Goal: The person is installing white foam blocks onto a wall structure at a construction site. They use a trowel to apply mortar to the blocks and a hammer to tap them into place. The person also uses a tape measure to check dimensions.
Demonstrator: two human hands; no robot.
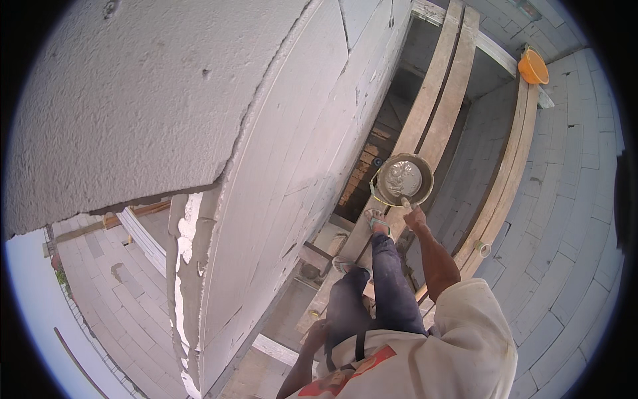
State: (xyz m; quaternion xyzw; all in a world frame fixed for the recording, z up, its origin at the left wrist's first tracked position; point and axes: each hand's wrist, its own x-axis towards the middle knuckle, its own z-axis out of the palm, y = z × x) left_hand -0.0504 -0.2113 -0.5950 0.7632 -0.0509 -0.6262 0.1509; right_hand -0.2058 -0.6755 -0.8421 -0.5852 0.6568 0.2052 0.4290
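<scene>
A round dark bucket [429,174] with wet grey mortar [403,178] in it is on the wooden planks [438,136], just ahead of my feet. Its wire handle hangs over the left side. My right hand [415,218] is closed at the bucket's near rim. A short grey, mortar-smeared piece shows between the hand and the mortar; I cannot make out whether it is a tool's handle. Down by my left thigh is my left hand [318,334], away from the bucket, its fingers mostly hidden.
I stand in sandals on raised planks with gaps beside them. A tall grey block wall [292,153] runs close on the left, another block wall [565,193] on the right. An orange basin [533,67] and a small cup [482,249] rest on the right-hand plank [508,176].
</scene>
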